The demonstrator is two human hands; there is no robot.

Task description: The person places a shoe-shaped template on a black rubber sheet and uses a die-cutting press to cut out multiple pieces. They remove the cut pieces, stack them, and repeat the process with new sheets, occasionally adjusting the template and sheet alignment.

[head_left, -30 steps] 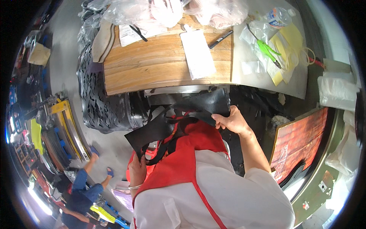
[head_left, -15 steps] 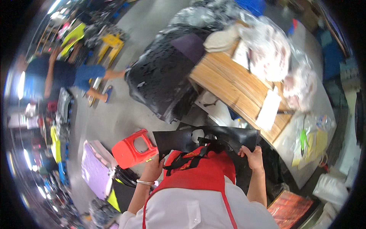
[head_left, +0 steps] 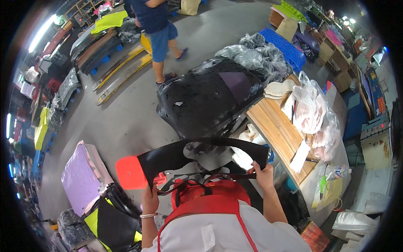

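A floppy black sheet (head_left: 168, 156) with large cut-out openings stretches in an arch in front of my red apron (head_left: 205, 197). My left hand (head_left: 150, 198) is closed on its lower left end, thumb on top. At the other end, my right hand (head_left: 263, 174) pinches the sheet's right edge. Through the openings the floor and pale pieces show. Behind the sheet's left end stands a red plastic stool (head_left: 129, 173), partly covered by it.
Ahead lies a big stack of black sheets (head_left: 197, 101). A wooden board (head_left: 273, 122) on the right-hand table bears plastic bags (head_left: 310, 107) and white pieces. Purple sheets (head_left: 79, 180) are on the left. A person (head_left: 157, 29) stands by a yellow pallet jack (head_left: 124, 71).
My hands have spread and raised the black sheet, so its openings show more. My view has turned and the stool is now partly behind the sheet. The other person appears upright, farther ahead.
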